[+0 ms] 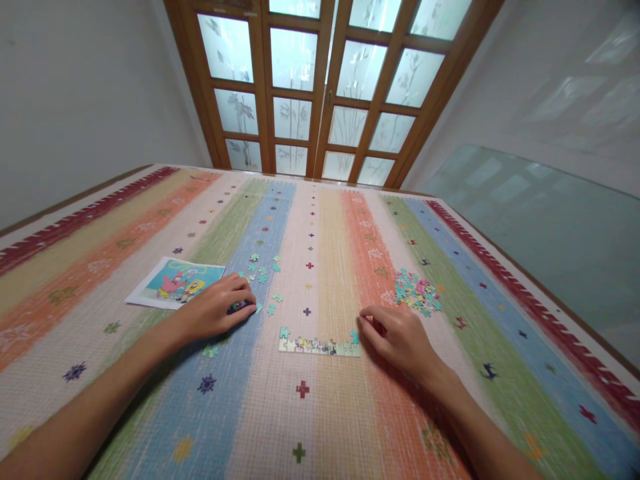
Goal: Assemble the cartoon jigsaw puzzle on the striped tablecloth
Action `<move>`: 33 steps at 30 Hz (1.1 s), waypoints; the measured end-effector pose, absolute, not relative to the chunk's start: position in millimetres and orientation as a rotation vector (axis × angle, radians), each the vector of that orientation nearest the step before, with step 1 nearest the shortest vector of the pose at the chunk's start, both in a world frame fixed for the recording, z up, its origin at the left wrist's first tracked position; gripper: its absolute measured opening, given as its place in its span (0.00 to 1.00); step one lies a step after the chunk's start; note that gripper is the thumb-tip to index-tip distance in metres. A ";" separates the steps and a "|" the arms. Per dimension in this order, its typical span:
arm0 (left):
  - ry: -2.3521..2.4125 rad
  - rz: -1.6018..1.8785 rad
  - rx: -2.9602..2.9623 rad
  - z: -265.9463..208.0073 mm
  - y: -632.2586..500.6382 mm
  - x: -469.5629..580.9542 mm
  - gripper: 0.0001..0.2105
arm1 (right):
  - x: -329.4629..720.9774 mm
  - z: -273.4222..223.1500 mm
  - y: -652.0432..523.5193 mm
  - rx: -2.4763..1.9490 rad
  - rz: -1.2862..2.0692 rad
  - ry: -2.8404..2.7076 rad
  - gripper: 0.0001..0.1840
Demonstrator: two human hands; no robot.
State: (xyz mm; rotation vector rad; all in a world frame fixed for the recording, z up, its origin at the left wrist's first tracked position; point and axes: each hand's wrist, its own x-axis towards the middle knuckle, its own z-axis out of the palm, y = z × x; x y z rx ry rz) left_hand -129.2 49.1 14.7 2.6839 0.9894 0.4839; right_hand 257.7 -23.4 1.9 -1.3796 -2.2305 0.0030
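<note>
My left hand rests by the picture card, its fingers curled over jigsaw puzzle pieces that show between thumb and fingers. A teal piece pokes out at its fingertips. Near the right end of a joined strip of puzzle is my right hand, with thumb and forefinger pinched together; whatever lies between them is hidden. The strip is a pale bottom row with a teal piece standing up at its left end and another teal piece at its right end, close to my right fingertips.
A cartoon picture card lies at the left. Loose teal pieces are scattered beyond my left hand, and a few lie below it. A mixed heap of pieces sits at the right on the striped tablecloth.
</note>
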 end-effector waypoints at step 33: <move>1.383 0.259 2.650 45.3 151.3 -157.6 0.13 | 259.3 6.8 -23.6 -1.503 -0.117 -1.950 0.12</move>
